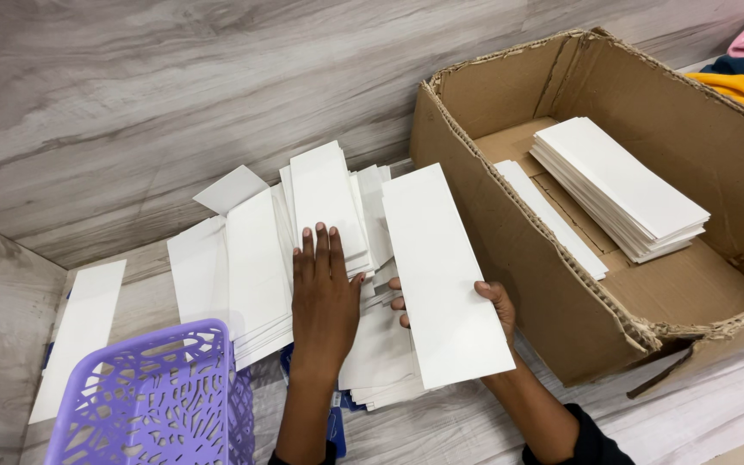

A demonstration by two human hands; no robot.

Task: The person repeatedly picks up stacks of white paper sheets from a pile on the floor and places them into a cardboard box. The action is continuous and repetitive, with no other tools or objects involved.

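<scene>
Currently right hand [497,310] grips a long white card [443,271] from beneath, thumb on its right edge, card lifted beside the cardboard box [510,258]. Left hand [325,297] lies flat, fingers spread, on the loose card pile [260,275], holding nothing.

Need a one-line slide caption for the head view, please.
Left hand flat on spread white cards; right hand holds a card stack beside cardboard box.

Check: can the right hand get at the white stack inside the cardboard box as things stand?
Probably yes. The box is open on top and the stack lies uncovered, but the right hand holds a white card and must clear the near wall.
</scene>
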